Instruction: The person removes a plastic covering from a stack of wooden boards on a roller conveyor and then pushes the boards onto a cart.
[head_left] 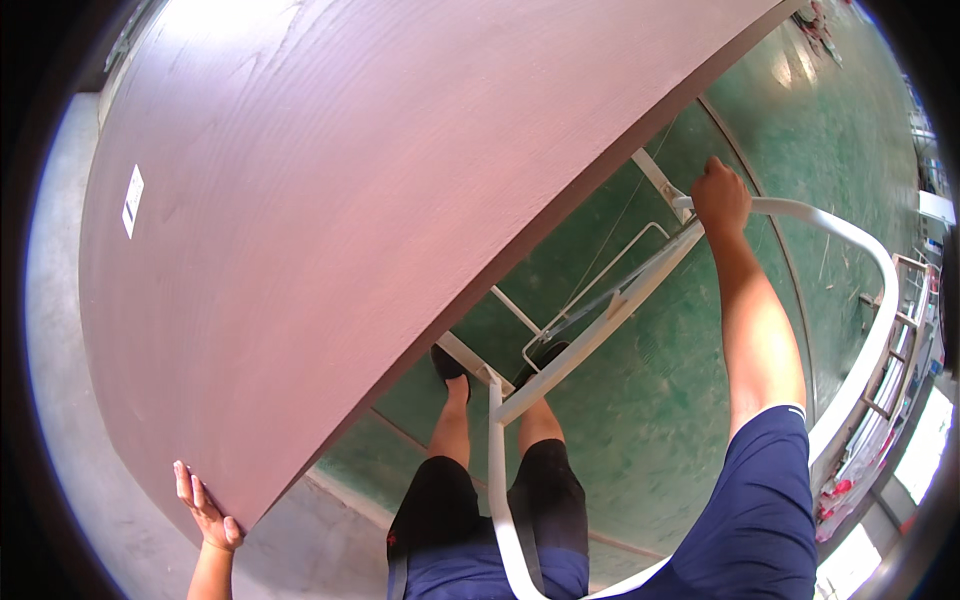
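A large brown wood-grain panel [330,200] fills the upper left, slanting across the view. Near its lower corner my left hand [208,515] rests with fingers stretched along the panel's face and the thumb by the edge. My right hand [720,198] is closed around the white tube of a looped cart handle [872,245], to the right of the panel's long edge. Below it, the cart's white metal frame [600,325] reaches under the panel. The panel covers the cart's far part.
My legs and feet [450,375] stand beside the frame on a green floor [650,430]. A paler grey floor strip [60,300] lies left of the panel. A metal rack [890,360] with long pieces and red bits stands at the far right.
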